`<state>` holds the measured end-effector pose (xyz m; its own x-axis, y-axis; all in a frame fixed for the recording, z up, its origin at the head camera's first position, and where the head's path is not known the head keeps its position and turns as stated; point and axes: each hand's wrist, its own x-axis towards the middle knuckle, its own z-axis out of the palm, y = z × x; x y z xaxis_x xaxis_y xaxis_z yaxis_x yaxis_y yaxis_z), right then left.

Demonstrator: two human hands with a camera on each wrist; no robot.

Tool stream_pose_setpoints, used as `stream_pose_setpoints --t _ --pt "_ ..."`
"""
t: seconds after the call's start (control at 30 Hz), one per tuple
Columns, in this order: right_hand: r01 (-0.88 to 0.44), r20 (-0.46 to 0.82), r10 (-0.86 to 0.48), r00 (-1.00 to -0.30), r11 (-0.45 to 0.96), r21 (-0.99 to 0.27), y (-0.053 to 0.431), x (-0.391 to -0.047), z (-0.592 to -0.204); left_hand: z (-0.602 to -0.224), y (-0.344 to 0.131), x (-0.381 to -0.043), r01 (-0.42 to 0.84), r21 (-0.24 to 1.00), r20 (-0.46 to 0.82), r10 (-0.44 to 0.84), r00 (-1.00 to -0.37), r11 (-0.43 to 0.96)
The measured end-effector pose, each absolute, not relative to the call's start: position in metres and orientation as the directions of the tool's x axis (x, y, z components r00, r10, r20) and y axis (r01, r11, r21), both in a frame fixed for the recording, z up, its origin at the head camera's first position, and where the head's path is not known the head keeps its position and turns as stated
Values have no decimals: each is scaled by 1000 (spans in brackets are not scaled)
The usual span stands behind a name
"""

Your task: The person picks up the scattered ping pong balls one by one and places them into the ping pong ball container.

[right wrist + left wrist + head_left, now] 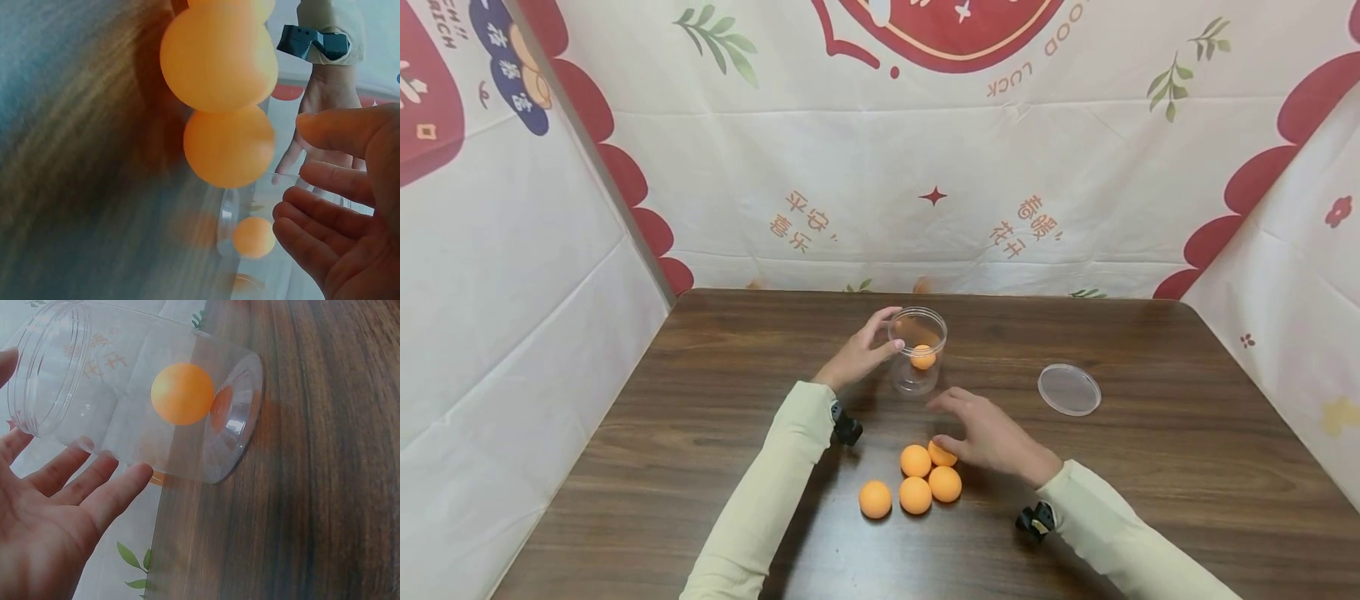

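Note:
My left hand [862, 352] holds a clear plastic jar [916, 379] that stands upright on the table, thumb and fingers around its upper part. Inside the jar, low down near the base, is one orange ball [182, 394], which looks like a ping-pong ball. My right hand [988, 435] hovers just right of a group of loose orange balls [914, 495], its fingers loosely bent with nothing between them. Its thumb overlaps the farthest ball [942, 454] in the head view. In the right wrist view, the fingers [319, 212] and thumb are spread apart beside the balls.
A round clear lid [1070, 390] lies flat on the dark wooden table [700, 417], to the right of the jar. One ball [875, 500] sits a little left of the others. Printed white cloth [880, 150] hangs behind the table and along both sides.

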<state>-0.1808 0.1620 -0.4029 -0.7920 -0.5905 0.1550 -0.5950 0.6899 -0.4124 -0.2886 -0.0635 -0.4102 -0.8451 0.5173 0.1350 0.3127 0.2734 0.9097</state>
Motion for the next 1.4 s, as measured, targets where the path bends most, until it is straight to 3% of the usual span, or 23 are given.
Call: stream_pose_setpoints --t 1.13,1.4 --pt "-606 112 -625 -773 673 -425 161 -176 -421 -400 -64 -283 253 938 84 554 -828 237" --pt "-602 98 -626 -774 679 -420 161 -176 -423 -412 -63 -289 277 935 119 540 -833 221"
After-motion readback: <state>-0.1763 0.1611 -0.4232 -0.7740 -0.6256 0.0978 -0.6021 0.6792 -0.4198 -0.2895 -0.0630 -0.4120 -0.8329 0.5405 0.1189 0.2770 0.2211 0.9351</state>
